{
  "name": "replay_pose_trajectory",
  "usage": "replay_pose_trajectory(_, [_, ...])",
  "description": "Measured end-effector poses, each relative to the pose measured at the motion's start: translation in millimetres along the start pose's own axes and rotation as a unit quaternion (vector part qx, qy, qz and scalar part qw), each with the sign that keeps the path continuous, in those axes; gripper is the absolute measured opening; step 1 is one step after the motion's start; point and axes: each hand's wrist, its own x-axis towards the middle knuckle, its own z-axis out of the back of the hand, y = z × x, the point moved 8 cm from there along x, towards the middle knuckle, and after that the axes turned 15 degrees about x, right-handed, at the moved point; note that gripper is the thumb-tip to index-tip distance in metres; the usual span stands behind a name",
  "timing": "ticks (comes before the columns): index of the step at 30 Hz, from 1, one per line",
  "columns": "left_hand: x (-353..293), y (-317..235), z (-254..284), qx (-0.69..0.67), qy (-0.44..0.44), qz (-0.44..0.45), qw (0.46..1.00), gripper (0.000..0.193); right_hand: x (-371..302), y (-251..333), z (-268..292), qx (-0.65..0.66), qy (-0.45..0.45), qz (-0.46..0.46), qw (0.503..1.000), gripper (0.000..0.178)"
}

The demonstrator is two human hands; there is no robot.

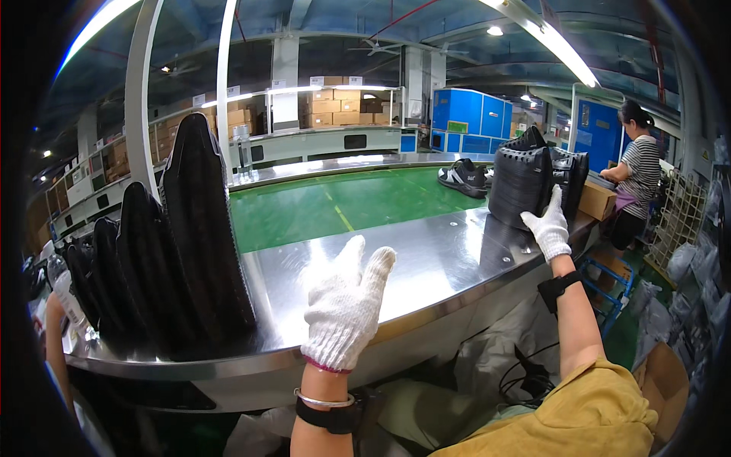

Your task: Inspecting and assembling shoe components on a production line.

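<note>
My left hand [346,305], in a white knit glove, is raised over the steel counter [434,255], thumb and fingers apart, holding nothing. My right hand [550,228], gloved the same way, reaches forward against a stack of black shoe uppers [521,186] with rows of eyelets. Its thumb and fingers are stretched apart against the lower side of the stack; whether they press on it I cannot tell. Just behind stands a second black stack [569,179]. To the left, tall piles of black stacked pieces [194,228] rise from the counter.
Black-and-white sneakers [461,179] sit on the far counter edge. A cardboard box [596,201] stands past the right stacks, near a person [640,167] in a striped top. At far left are a clear bottle [65,293] and another person's arm [55,343]. A blue cart [609,286] is lower right.
</note>
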Motion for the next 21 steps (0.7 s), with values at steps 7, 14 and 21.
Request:
replay_pose_trajectory(7, [0, 7, -2, -0.025, -0.082, -0.039, 0.996, 0.046, -53, 121, 6, 0.074, -0.024, 0.314, 0.946, 0.047])
replay_pose_trajectory(14, [-13, -21, 4, 0.201, -0.278, -0.256, 0.904, 0.006, -113, 214, -154, 0.015, 0.508, 0.376, 0.775, 0.06])
replay_pose_trajectory(21, [-26, -2, -1, 0.217, -0.217, -0.011, 0.952, 0.01, -136, 205, -192, -0.003, 0.642, 0.424, 0.639, 0.062])
